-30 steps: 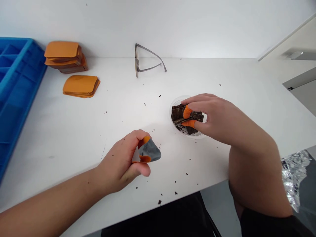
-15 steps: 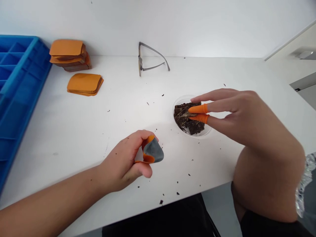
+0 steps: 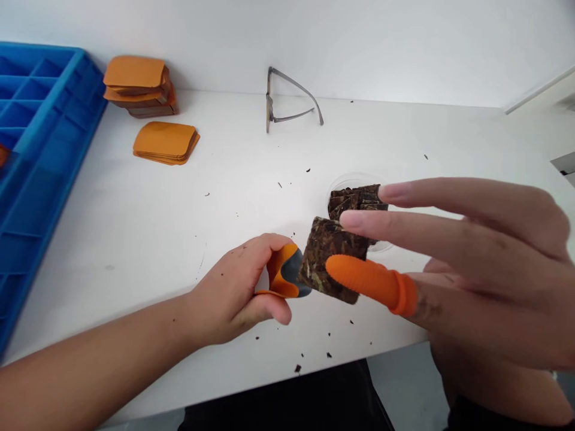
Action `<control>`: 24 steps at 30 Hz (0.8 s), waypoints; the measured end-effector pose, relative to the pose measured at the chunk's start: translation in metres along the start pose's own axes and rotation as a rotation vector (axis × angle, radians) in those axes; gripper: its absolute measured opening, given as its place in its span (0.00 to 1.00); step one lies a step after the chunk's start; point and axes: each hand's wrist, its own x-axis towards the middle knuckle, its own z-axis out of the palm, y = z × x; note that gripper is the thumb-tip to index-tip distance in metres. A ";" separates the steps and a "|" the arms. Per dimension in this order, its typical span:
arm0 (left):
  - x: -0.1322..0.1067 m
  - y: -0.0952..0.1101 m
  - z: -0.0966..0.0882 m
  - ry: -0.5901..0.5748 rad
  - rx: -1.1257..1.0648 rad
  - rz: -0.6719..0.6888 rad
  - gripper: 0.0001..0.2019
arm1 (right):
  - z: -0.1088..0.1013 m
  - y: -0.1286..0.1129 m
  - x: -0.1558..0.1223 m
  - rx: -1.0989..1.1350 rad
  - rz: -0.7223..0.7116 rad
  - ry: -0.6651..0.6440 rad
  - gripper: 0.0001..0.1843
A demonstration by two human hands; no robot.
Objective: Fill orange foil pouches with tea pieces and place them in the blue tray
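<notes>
Since the earlier frame, the right hand (image 3: 476, 251) has raised a dark square (image 3: 330, 260) from the clear tub (image 3: 354, 178), pinching it beside the left hand (image 3: 229, 293), which grips a folded orange-grey sheet (image 3: 285, 275); further squares (image 3: 357, 200) remain in the tub.

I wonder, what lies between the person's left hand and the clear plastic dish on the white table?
In the head view, a square, dark brown flaky slab lies there, in the air between the left hand and the clear plastic dish, against the orange finger cot of the right hand.

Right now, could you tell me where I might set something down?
Bare tabletop lies between the blue tray and left hand, below the orange stacks. It's crowded by the clear dish, where the right hand meets a dark block.
</notes>
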 end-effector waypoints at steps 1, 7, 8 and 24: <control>0.000 0.000 0.000 0.006 0.010 0.009 0.32 | 0.006 -0.002 -0.001 -0.015 -0.027 0.062 0.10; 0.000 0.002 0.000 0.063 0.146 0.030 0.32 | 0.014 -0.018 0.013 -0.062 -0.087 0.021 0.08; 0.000 0.002 0.001 0.068 0.149 0.013 0.33 | 0.013 -0.019 0.015 -0.056 -0.087 -0.026 0.09; 0.000 0.005 0.005 0.142 0.420 -0.016 0.29 | 0.019 -0.027 0.015 -0.300 -0.389 0.275 0.13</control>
